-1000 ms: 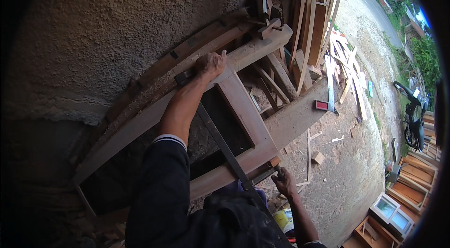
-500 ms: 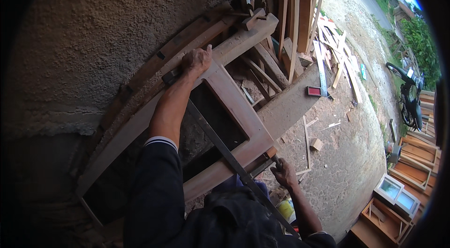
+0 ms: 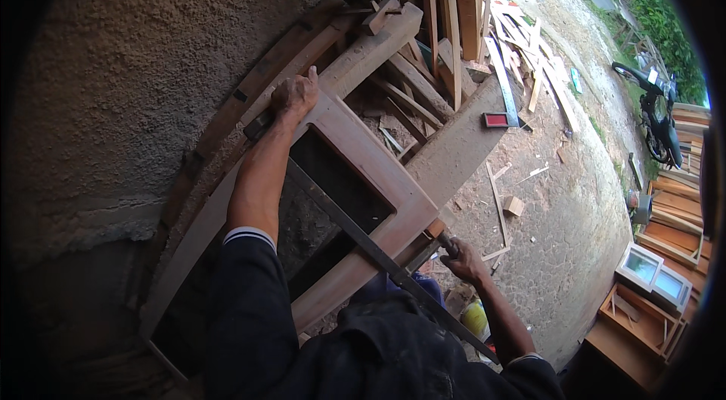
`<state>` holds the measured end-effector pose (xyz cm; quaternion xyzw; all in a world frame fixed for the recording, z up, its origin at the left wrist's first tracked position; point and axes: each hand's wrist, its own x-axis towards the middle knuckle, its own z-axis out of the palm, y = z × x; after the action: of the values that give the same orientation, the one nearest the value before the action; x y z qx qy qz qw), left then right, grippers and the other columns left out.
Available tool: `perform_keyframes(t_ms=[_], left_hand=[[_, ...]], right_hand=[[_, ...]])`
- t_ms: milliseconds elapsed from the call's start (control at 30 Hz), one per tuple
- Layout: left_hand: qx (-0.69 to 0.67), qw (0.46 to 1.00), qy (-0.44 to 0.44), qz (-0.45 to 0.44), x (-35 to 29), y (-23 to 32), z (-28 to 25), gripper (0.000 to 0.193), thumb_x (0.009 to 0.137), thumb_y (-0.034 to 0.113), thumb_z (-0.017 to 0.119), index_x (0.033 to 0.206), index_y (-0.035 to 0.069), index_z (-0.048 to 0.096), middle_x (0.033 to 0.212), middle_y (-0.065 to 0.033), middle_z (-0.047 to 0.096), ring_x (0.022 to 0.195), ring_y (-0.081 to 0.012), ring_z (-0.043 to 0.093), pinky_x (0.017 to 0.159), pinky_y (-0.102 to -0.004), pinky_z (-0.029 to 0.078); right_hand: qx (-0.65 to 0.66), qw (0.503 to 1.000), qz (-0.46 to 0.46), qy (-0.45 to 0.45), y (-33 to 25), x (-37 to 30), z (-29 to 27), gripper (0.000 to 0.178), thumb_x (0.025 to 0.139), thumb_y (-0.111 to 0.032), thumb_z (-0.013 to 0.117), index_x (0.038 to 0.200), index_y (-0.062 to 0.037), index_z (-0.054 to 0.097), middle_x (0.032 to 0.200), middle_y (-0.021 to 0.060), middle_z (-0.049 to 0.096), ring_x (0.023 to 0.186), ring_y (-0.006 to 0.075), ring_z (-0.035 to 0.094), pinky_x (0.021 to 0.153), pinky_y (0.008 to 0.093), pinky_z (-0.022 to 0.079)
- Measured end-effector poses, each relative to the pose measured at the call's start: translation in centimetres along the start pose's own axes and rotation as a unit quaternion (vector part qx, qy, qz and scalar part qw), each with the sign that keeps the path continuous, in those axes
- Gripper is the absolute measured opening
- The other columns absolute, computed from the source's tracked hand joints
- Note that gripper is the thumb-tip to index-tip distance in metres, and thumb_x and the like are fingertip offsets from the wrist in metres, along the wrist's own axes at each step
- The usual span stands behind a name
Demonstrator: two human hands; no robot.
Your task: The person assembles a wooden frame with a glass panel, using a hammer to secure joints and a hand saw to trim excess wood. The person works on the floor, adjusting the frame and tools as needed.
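A pale reddish wooden frame [image 3: 370, 154] with open panels lies slantwise in front of me. Across it runs a long dark metal bar clamp [image 3: 333, 207]. At the far left edge, my left hand [image 3: 296, 96] is closed over the clamp's end beside the dark jaw [image 3: 261, 126], thumb pointing up; its fingertips are hidden. My right hand [image 3: 463, 260] is wrapped around the clamp's screw handle [image 3: 446, 243] at the near right corner. Between the screw end and the frame sits a small wood block [image 3: 435, 228].
Thick beams [image 3: 378, 48] support the frame by a rough wall [image 3: 189, 44]. A try square [image 3: 499, 120] lies on the right beam. Beyond are upright boards [image 3: 465, 7], scattered offcuts [image 3: 541, 67], a parked motorcycle [image 3: 658, 113] and stacked wooden frames [image 3: 639, 317].
The whole view has shifted slightly, moving the frame and the wall a little left and up. Both hands keep their places on the clamp.
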<state>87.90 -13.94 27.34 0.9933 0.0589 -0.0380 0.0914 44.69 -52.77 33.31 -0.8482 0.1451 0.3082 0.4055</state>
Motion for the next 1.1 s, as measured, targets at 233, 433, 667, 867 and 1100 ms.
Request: perform_keyframes(t_ms=[233,433,667,867,1100], left_hand=[[-0.038,0.999,0.004,-0.038,-1.7,1.0,-1.8,0.08,0.103,0.063,0.029,0.102,-0.001,0.077,0.105,-0.033,0.071,0.103,-0.0485,0.069,0.087,-0.0553,0.056],[-0.062,0.998,0.0,-0.03,-2.7,1.9,-3.8,0.087,0.102,0.067,0.025,0.096,-0.003,0.077,0.107,-0.0313,0.071,0.103,-0.0474,0.07,0.088,-0.0531,0.057],[-0.052,0.996,-0.045,-0.054,-3.3,2.5,-5.1,0.086,0.103,0.066,0.024,0.101,-0.001,0.077,0.111,-0.0295,0.071,0.108,-0.0472,0.068,0.092,-0.0545,0.055],[-0.051,0.998,-0.002,-0.04,-2.8,1.9,-3.5,0.087,0.102,0.067,0.024,0.098,-0.001,0.077,0.108,-0.0294,0.072,0.106,-0.0478,0.068,0.092,-0.0545,0.054],[-0.044,0.997,-0.043,-0.052,-0.7,1.4,-1.6,0.079,0.102,0.065,0.029,0.107,0.003,0.078,0.12,-0.0268,0.07,0.116,-0.0447,0.065,0.1,-0.0523,0.052]], right_hand=[[-0.07,0.996,0.026,0.048,0.8,0.9,1.5,0.013,0.087,-0.017,0.071,0.095,-0.0081,0.066,0.073,0.0136,0.067,0.068,0.0335,0.064,0.06,0.0474,0.049],[0.146,0.962,0.092,-0.213,0.7,1.6,-2.1,0.009,0.08,-0.011,0.077,0.08,-0.0075,0.068,0.06,-0.0044,0.054,0.048,0.0044,0.047,0.042,0.0251,0.034],[-0.136,0.971,0.045,0.192,0.5,-1.0,3.5,0.015,0.09,-0.02,0.066,0.099,-0.0081,0.065,0.084,0.0239,0.069,0.086,0.0488,0.067,0.072,0.0574,0.05],[0.113,0.961,0.108,-0.226,1.1,2.0,-2.0,0.012,0.076,-0.012,0.071,0.072,-0.0068,0.062,0.058,-0.0055,0.048,0.052,0.0046,0.043,0.047,0.0274,0.035],[-0.138,0.965,-0.018,0.221,-0.1,-1.6,3.0,0.018,0.086,-0.015,0.071,0.102,-0.0087,0.067,0.079,0.0144,0.07,0.073,0.0371,0.07,0.062,0.0474,0.051]])
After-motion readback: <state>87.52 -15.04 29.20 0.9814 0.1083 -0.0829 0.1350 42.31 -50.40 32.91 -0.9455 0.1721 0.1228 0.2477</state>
